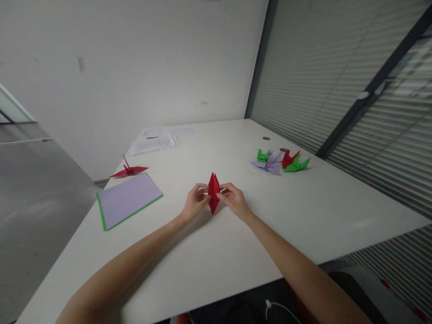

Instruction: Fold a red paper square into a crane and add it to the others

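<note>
A piece of folded red origami paper (pixel 213 191), narrow and diamond-shaped with pointed ends, is held upright over the middle of the table. My left hand (pixel 197 199) pinches its left edge, thumb on the near face. On the opposite edge, my right hand (pixel 234 199) grips it the same way, with the fingertips behind the paper partly hidden. The upper end shows two points close together; the lower end comes to a single point near the tabletop.
A stack of purple and green paper sheets (pixel 130 200) lies at left, a red paper crane (pixel 129 170) just behind it. Printed papers (pixel 155 144) with a pen lie at the far left. Several folded figures, including a purple one (pixel 269 164) and a green one (pixel 297 164), sit at right on the white table (pixel 337 211).
</note>
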Available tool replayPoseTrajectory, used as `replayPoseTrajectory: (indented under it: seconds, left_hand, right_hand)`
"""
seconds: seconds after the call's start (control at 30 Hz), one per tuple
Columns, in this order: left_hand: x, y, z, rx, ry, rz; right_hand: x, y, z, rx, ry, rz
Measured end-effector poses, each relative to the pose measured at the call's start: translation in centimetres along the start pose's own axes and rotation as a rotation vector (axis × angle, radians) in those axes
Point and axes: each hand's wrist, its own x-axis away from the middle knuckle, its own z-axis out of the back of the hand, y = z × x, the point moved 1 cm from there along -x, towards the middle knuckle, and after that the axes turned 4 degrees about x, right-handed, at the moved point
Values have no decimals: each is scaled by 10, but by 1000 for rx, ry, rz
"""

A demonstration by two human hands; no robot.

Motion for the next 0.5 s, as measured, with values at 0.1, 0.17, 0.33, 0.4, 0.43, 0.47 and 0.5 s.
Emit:
replayPoseTrajectory:
  seconds: [0.1, 0.17, 0.33, 0.4, 0.43, 0.47, 0.5]
  left_hand:
    - [0, 0, 0, -8, -6, -9]
    - [0, 1, 0, -10, -21, -8]
    - [0, 1, 1, -24, -52, 17]
    - [0, 1, 1, -37, -50, 32]
    - [0, 2, 1, -39, -47, 40]
    - [0, 2, 0, -37, -43, 48]
    - [0, 2, 0, -32, -37, 53]
  right_hand:
    - [0, -1, 0, 11, 6, 13]
    - [0, -1, 0, 9, 8, 18]
    - [0, -1, 1, 10, 3, 23]
    - [0, -1, 1, 8, 3, 28]
    - [0, -1, 1, 6, 4, 28]
    - [0, -1, 1, 4, 5, 27]
    - [0, -1, 0, 2, 7, 24]
